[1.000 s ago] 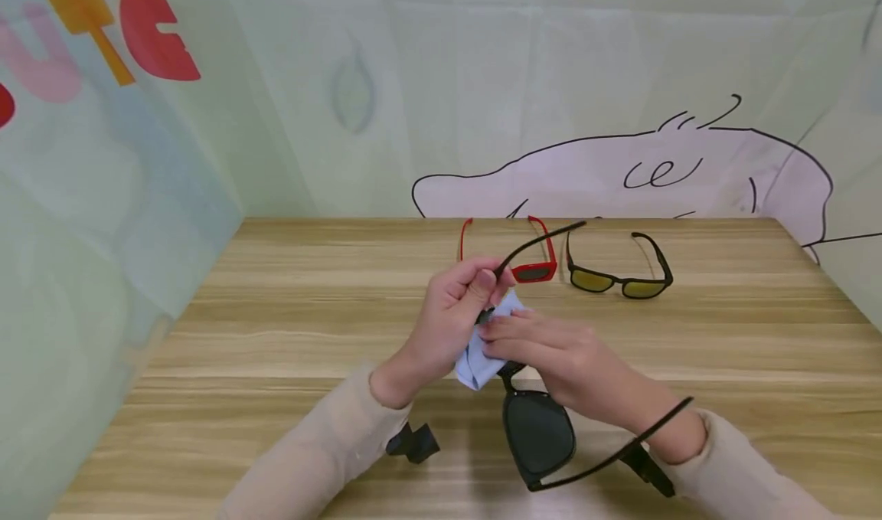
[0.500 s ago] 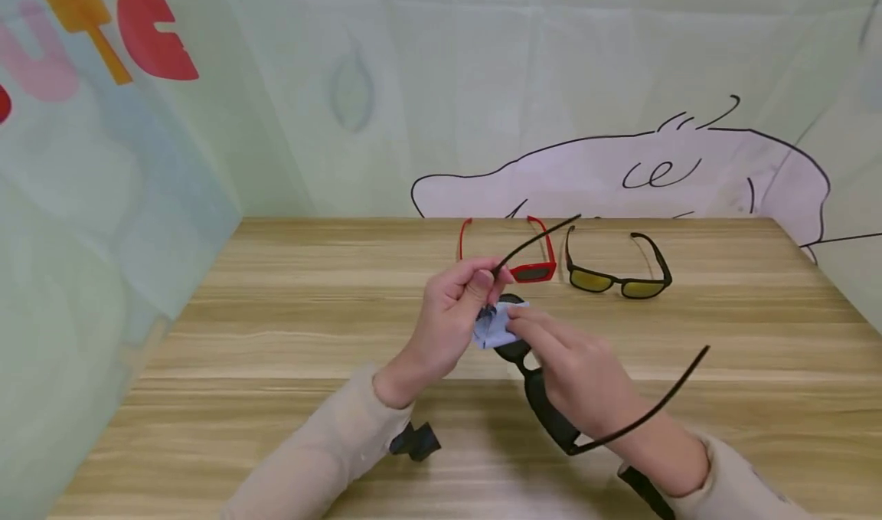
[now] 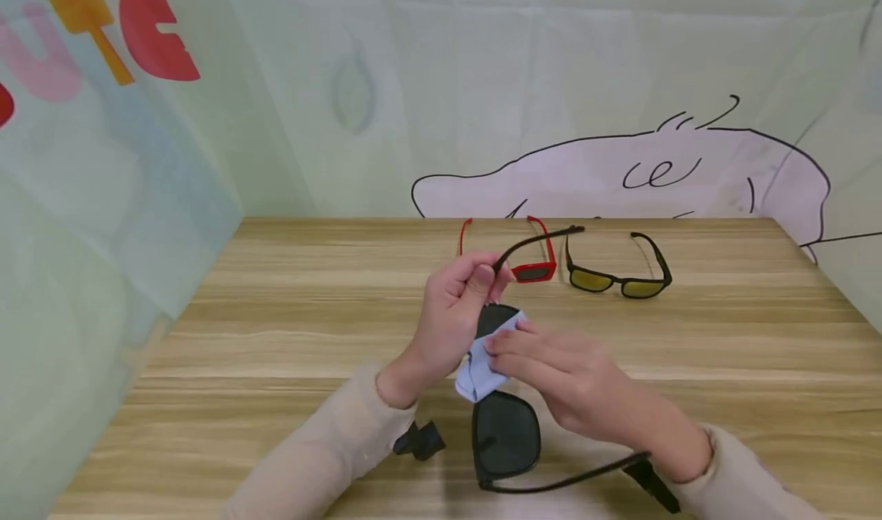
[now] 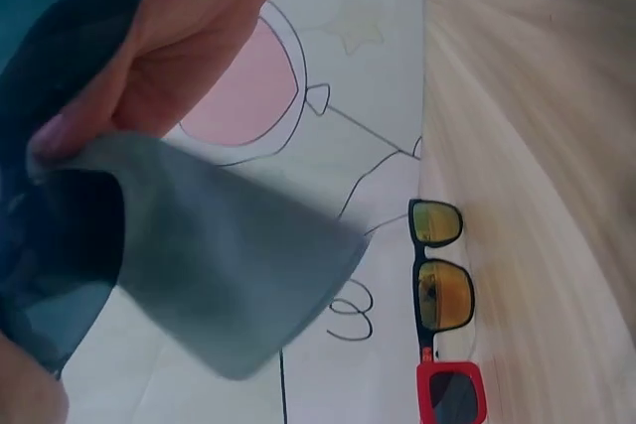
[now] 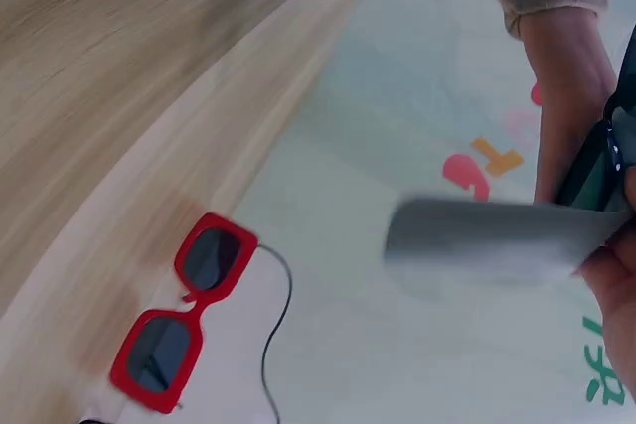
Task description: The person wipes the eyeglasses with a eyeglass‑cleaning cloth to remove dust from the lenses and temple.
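— Head view. What's in hand?
— Black sunglasses [image 3: 506,434], held over the table [image 3: 296,321]. My left hand [image 3: 444,317] has thumb and fingers clamped on one temple near its hinge. My right hand [image 3: 582,374] pinches a light-blue cloth [image 3: 478,371] across the upper lens and bridge.
— Risks?
— Slack left fingers plus a hard rub: the frame could twist away. Too much pressure might strain that hinge.
— Surface, room?
— Wood grain. Red sunglasses [image 3: 534,273] and yellow-lensed sunglasses [image 3: 590,280] side by side near the far edge. Pale printed backdrop [image 3: 344,53] behind, coloured lettering [image 3: 83,11] at left.
— Left wrist?
— Cloth flap hanging loose; if it bunches, bare fingertips could smear the lens. A pink balloon drawing [image 4: 243,96] on the backdrop.
— Right wrist?
— Flap blurred. Finger contact at the picture's edge: can't tell from here.
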{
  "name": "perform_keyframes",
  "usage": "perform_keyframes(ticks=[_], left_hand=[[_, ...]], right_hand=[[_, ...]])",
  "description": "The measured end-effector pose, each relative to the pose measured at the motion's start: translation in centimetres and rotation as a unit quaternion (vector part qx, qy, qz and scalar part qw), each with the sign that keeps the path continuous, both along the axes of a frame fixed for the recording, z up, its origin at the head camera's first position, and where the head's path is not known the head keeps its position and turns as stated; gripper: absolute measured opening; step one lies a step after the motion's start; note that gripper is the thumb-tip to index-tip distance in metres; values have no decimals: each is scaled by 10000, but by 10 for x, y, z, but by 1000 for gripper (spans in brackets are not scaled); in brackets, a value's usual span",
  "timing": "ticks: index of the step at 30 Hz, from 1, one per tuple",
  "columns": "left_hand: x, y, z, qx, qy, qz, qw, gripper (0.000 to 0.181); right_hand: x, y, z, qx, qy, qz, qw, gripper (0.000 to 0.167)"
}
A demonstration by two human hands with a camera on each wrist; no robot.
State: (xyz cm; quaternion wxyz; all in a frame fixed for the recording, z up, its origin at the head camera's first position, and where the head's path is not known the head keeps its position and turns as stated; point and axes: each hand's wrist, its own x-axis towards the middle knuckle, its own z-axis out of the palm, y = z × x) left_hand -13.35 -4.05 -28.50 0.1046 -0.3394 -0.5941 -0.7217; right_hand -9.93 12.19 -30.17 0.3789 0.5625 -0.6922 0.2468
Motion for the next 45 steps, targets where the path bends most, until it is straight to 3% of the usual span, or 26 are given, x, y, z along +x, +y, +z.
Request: perform_keyframes(ticks=[7, 17, 21, 27, 30, 33, 39, 45], left_hand=[[3, 0, 3, 105, 137, -120, 9998, 35], [2, -2, 2, 76, 132, -153, 9998, 31], [4, 0, 1, 11, 141, -311, 9994, 39], [4, 0, 0, -234, 144, -563, 9980, 45], [4, -2, 1, -289, 124, -432, 9986, 42], [1, -4, 1, -214, 34, -233, 9995, 41], [-6, -3, -2, 109, -81, 85, 9999, 49], [-10, 0, 0, 485, 0, 583, 9971, 50]], right_hand=[[2, -7, 7, 420, 19, 328, 9986, 26], [9, -7, 5, 255, -158, 533, 9981, 27], [12, -9, 5, 318, -158, 90, 9993, 28], [15, -13, 7, 255, -283, -1028, 9940, 31], [16, -17, 5, 137, -124, -1434, 9895, 30], [17, -20, 3, -90, 37, -1524, 9883, 29], [18, -15, 4, -434, -407, -1125, 9919, 29], [19, -9, 6, -362, -1066, -623, 9917, 28]])
